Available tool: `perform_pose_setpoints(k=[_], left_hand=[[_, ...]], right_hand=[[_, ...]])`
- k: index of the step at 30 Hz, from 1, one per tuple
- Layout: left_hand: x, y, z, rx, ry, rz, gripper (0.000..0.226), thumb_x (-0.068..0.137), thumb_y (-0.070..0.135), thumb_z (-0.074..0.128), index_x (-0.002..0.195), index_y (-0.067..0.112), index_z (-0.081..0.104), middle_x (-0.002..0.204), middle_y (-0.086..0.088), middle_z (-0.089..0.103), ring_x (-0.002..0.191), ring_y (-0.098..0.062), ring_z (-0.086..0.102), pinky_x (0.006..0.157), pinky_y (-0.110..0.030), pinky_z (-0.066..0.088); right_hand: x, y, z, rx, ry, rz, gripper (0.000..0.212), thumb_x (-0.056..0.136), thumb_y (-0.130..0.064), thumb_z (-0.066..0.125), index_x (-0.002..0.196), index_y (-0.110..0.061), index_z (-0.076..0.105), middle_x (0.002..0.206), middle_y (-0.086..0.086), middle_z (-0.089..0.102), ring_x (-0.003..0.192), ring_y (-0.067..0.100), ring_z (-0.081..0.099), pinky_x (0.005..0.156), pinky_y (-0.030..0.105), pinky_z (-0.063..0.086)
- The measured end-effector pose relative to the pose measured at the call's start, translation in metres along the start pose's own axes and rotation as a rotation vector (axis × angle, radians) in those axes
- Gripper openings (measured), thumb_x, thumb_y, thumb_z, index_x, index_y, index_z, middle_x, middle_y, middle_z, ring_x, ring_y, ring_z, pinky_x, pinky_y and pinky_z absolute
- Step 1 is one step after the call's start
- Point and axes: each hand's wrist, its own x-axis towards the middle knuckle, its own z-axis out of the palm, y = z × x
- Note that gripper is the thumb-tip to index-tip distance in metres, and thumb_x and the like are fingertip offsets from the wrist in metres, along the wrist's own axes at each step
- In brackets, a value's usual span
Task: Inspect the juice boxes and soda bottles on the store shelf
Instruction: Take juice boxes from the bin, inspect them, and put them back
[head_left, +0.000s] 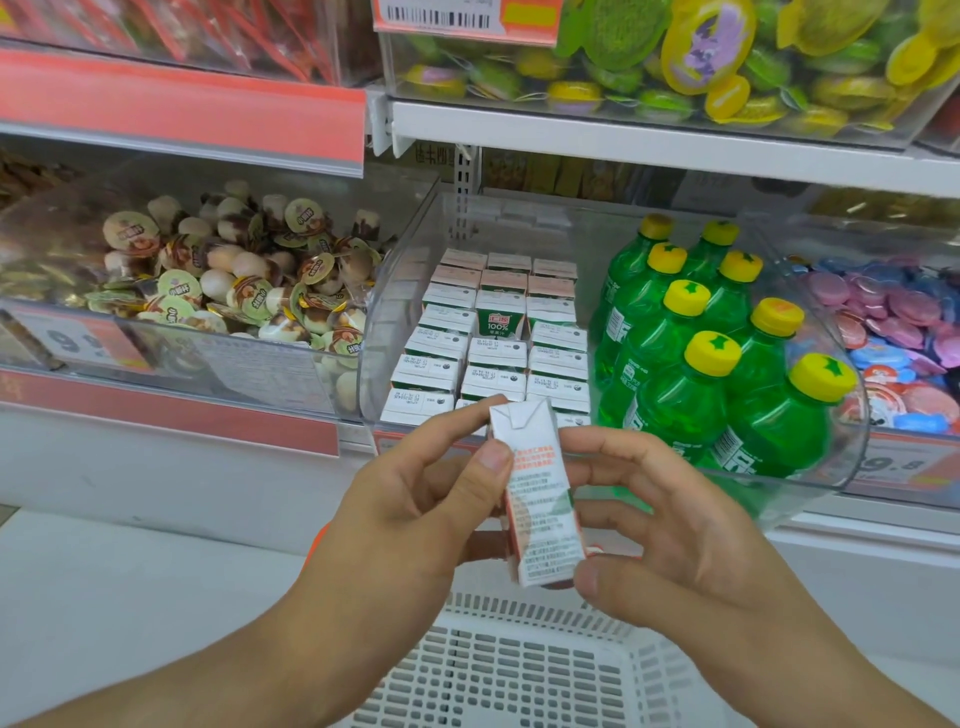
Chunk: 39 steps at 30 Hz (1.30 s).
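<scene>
Both hands hold one small white juice box (537, 499) upright in front of the shelf, its printed side panel facing me. My left hand (415, 514) grips its left edge, thumb on the front. My right hand (670, 525) pinches its right side and bottom corner. Behind it, several rows of matching juice boxes (493, 338) fill the left half of a clear plastic bin (810, 499). Several green soda bottles (717, 358) with yellow caps stand in the bin's right half.
A white slotted basket (519, 670) sits below my hands. To the left is a bin of pudding cups (234, 280); to the right, pink and blue jelly cups (893, 332). A shelf of yellow-green snack packs (675, 57) hangs overhead.
</scene>
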Motion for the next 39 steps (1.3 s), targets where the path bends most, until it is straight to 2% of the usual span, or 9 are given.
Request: perform_pose_setpoints(k=[2, 8, 11, 15, 18, 22, 27, 34, 39], left_hand=[[0.000, -0.001, 0.000, 0.037, -0.005, 0.008, 0.041, 0.085, 0.029, 0.056, 0.125, 0.026, 0.064, 0.095, -0.009, 0.078, 0.084, -0.020, 0.073, 0.071, -0.028, 0.060], [-0.003, 0.000, -0.004, 0.303, -0.042, 0.084, 0.034, 0.094, 0.035, 0.049, 0.125, 0.040, 0.062, 0.101, 0.011, 0.077, 0.097, -0.011, 0.072, 0.087, -0.030, 0.058], [-0.003, 0.003, -0.005, 0.254, -0.047, 0.064, 0.029, 0.091, 0.024, 0.056, 0.116, 0.033, 0.069, 0.097, 0.007, 0.078, 0.091, -0.013, 0.075, 0.078, -0.027, 0.060], [-0.004, 0.004, -0.006, 0.166, -0.113, -0.008, 0.032, 0.079, 0.031, 0.066, 0.108, 0.021, 0.073, 0.096, -0.002, 0.078, 0.086, -0.021, 0.076, 0.076, -0.030, 0.061], [-0.004, 0.001, -0.007, 0.129, -0.115, -0.037, 0.031, 0.083, 0.023, 0.064, 0.112, 0.016, 0.071, 0.097, -0.007, 0.078, 0.086, -0.025, 0.075, 0.074, -0.030, 0.060], [-0.005, -0.001, -0.005, 0.090, -0.173, -0.056, 0.027, 0.093, 0.014, 0.059, 0.120, 0.012, 0.066, 0.105, -0.009, 0.076, 0.094, -0.026, 0.074, 0.078, -0.029, 0.059], [-0.008, -0.006, 0.000, 0.076, -0.262, -0.082, 0.032, 0.093, 0.019, 0.056, 0.122, 0.010, 0.065, 0.108, -0.013, 0.075, 0.098, -0.029, 0.072, 0.085, -0.033, 0.059], [-0.015, -0.007, 0.007, 0.163, -0.284, -0.067, 0.032, 0.093, 0.016, 0.050, 0.120, 0.018, 0.065, 0.109, -0.002, 0.076, 0.102, -0.018, 0.072, 0.084, -0.021, 0.056], [-0.015, -0.009, 0.007, 0.141, -0.205, -0.084, 0.030, 0.098, 0.009, 0.049, 0.124, 0.012, 0.063, 0.104, -0.009, 0.076, 0.096, -0.029, 0.073, 0.085, -0.037, 0.059]], right_hand=[[0.000, 0.001, 0.001, 0.002, 0.003, -0.015, 0.057, 0.064, -0.001, 0.075, 0.109, -0.037, 0.072, 0.110, 0.002, 0.068, 0.096, 0.022, 0.068, 0.072, 0.042, 0.062], [-0.002, 0.006, 0.004, -0.046, 0.065, -0.087, 0.059, 0.057, -0.008, 0.081, 0.109, -0.035, 0.072, 0.106, -0.001, 0.070, 0.095, 0.021, 0.069, 0.067, 0.032, 0.058], [-0.002, 0.007, 0.007, -0.229, 0.127, -0.152, 0.066, 0.056, -0.003, 0.082, 0.110, -0.040, 0.070, 0.105, -0.001, 0.068, 0.095, 0.019, 0.067, 0.064, 0.032, 0.059], [-0.005, 0.006, 0.008, -0.378, 0.110, -0.216, 0.070, 0.047, -0.022, 0.095, 0.109, -0.042, 0.070, 0.101, -0.005, 0.059, 0.092, 0.018, 0.061, 0.061, 0.027, 0.056], [-0.006, 0.007, 0.010, -0.372, 0.122, -0.229, 0.059, 0.051, -0.041, 0.092, 0.106, -0.042, 0.071, 0.095, -0.007, 0.054, 0.088, 0.018, 0.059, 0.063, 0.026, 0.056], [-0.005, 0.006, 0.011, -0.362, 0.229, -0.215, 0.038, 0.062, -0.052, 0.079, 0.098, -0.041, 0.073, 0.098, -0.011, 0.054, 0.098, 0.017, 0.062, 0.072, 0.024, 0.056], [-0.006, 0.001, 0.007, -0.297, 0.255, -0.183, 0.029, 0.065, -0.047, 0.080, 0.088, -0.034, 0.068, 0.107, -0.011, 0.058, 0.105, 0.016, 0.064, 0.076, 0.022, 0.055], [-0.009, 0.002, 0.001, -0.253, 0.199, -0.077, 0.020, 0.077, -0.019, 0.085, 0.078, -0.030, 0.068, 0.100, -0.005, 0.067, 0.097, 0.012, 0.066, 0.069, 0.025, 0.052], [-0.011, 0.002, 0.000, -0.251, 0.161, -0.065, 0.031, 0.078, -0.007, 0.083, 0.089, -0.034, 0.072, 0.110, -0.011, 0.065, 0.107, 0.008, 0.065, 0.079, 0.025, 0.056]])
